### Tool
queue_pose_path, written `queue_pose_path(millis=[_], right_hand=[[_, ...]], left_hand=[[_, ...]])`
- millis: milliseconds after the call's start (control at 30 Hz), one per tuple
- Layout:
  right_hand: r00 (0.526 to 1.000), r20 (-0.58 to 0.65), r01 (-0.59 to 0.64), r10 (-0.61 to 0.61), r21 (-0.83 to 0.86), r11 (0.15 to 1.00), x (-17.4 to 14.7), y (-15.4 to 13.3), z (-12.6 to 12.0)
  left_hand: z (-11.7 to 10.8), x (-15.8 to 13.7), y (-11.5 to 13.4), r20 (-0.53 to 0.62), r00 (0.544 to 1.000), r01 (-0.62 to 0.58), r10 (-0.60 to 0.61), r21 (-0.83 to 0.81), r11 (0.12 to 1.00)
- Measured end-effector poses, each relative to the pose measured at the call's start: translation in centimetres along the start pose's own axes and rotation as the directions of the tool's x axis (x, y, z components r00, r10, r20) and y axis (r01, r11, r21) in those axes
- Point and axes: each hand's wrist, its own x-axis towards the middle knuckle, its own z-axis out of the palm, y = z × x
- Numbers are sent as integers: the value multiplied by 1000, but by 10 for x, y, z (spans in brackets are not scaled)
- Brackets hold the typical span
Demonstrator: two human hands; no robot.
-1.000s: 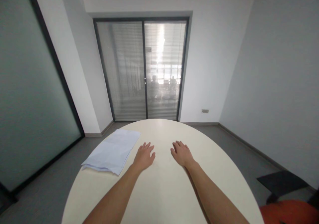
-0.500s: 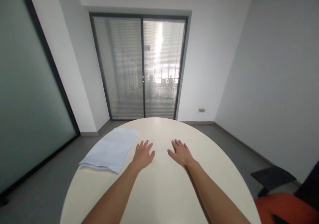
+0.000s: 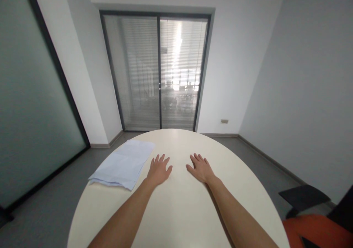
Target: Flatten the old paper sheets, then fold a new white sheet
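Down on the smooth, round cream tabletop (image 3: 176,215), lower centre, went left hand (image 3: 158,171) and right hand (image 3: 202,169), fingers spread wide! The folded pale-blue cloth (image 3: 122,164) lay left of centre; black-framed glass doors with blinds (image 3: 135,75) stood upper centre, an orange-and-black chair (image 3: 317,227) lower right.

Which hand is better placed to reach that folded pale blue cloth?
Probably the left hand: its spread fingers are near the cloth. The right hand is farther off, with the left between it and the cloth.
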Motion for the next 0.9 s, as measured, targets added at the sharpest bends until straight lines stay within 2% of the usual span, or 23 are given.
queue_pose_path(millis=[900], right_hand=[[1000,-3,7,-7,-7,1000,2,2,4]], left_hand=[[-1,-1,0,-1,1000,-3,3,-15,1000]])
